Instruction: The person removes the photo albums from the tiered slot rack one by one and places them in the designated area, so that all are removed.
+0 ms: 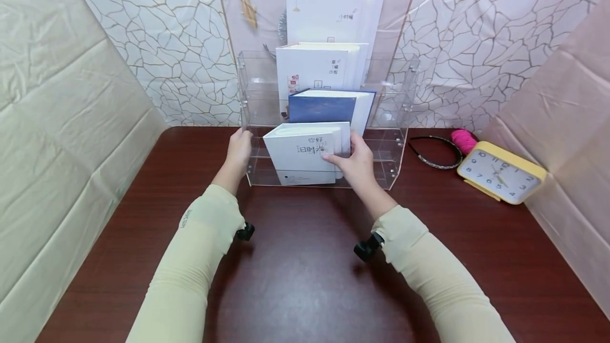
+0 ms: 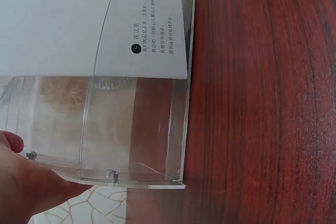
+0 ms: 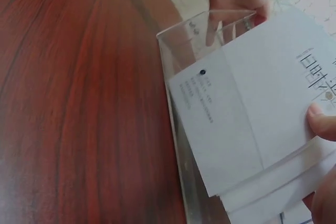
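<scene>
A clear acrylic book rack point(image 1: 395, 152) with stepped tiers stands at the back of the table. My right hand point(image 1: 358, 165) pinches the right edge of a white book point(image 1: 305, 160), its thumb on the front cover. That book leans in the lowest front tier, its pages slightly fanned. At the rack's left side wall, my left hand point(image 1: 240, 148) grips the edge; the left wrist view shows the thumb point(image 2: 13, 141) at the inner side. Behind the front book stand a blue book point(image 1: 321, 108), a white book point(image 1: 310, 70) and a taller white book point(image 1: 329, 15).
On the table's right lie a dark headband point(image 1: 438, 165), a bright pink bundle point(image 1: 463, 141) and a yellow-framed clock point(image 1: 502, 172). Light padded panels point(image 1: 52, 147) flank the dark red wooden table point(image 1: 305, 279). A patterned white backdrop point(image 1: 167, 41) hangs behind the rack.
</scene>
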`<act>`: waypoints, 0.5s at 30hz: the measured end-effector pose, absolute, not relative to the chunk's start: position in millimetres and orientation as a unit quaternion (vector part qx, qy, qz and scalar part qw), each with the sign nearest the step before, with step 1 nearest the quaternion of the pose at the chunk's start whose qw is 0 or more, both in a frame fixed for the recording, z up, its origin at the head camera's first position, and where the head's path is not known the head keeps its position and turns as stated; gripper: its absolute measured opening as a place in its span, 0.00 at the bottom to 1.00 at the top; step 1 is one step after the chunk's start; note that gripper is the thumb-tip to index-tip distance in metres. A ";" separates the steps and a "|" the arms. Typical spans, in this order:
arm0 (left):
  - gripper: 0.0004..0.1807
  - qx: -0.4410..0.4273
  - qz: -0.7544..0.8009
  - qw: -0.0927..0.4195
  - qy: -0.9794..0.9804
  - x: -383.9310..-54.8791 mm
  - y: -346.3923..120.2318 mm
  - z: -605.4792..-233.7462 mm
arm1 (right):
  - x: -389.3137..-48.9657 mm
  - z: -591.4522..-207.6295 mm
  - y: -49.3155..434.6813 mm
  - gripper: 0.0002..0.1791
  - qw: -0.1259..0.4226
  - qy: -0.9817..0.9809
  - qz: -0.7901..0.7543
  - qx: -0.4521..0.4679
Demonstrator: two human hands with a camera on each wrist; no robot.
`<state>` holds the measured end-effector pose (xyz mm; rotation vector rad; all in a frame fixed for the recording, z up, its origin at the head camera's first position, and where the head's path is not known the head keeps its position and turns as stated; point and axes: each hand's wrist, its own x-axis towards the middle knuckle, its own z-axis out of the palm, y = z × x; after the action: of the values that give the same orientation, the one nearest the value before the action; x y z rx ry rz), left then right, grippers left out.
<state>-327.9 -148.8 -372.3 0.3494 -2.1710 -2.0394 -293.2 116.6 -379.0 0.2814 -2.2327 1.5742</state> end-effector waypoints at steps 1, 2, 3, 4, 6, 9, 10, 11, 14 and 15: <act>0.22 0.116 -0.676 0.070 -0.724 -327.4 -149.0 -372.2 | -293.1 -377.1 114.9 0.29 0.198 -0.797 0.561 0.103; 0.23 0.116 -0.675 0.069 -0.725 -326.8 -149.1 -372.0 | -292.8 -375.3 113.3 0.29 0.200 -0.798 0.558 0.105; 0.23 0.115 -0.675 0.069 -0.726 -326.2 -149.1 -371.8 | -292.6 -373.6 111.8 0.28 0.201 -0.801 0.554 0.106; 0.23 0.114 -0.675 0.070 -0.726 -325.8 -149.0 -371.9 | -292.5 -371.9 110.2 0.28 0.202 -0.804 0.549 0.108; 0.22 0.116 -0.673 0.075 -0.727 -325.4 -149.2 -372.5 | -292.6 -369.2 106.9 0.28 0.203 -0.806 0.544 0.113; 0.21 0.115 -0.676 0.083 -0.723 -325.6 -148.9 -372.8 | -293.6 -366.4 102.5 0.27 0.202 -0.802 0.548 0.125; 0.20 0.116 -0.677 0.083 -0.722 -326.1 -149.0 -373.1 | -294.1 -366.4 101.5 0.27 0.204 -0.797 0.554 0.128; 0.20 0.115 -0.678 0.082 -0.721 -326.5 -148.9 -373.0 | -294.8 -366.5 100.7 0.27 0.204 -0.790 0.563 0.131; 0.20 0.108 -0.687 0.078 -0.715 -327.6 -148.6 -372.6 | -296.8 -367.7 99.6 0.25 0.210 -0.767 0.590 0.139; 0.21 0.107 -0.687 0.078 -0.714 -327.7 -148.8 -372.3 | -297.7 -368.3 99.3 0.25 0.211 -0.760 0.599 0.142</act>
<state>-327.7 -148.8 -372.3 0.3190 -2.1391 -2.0574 -297.7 99.3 -368.3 0.3950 -2.1110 1.6643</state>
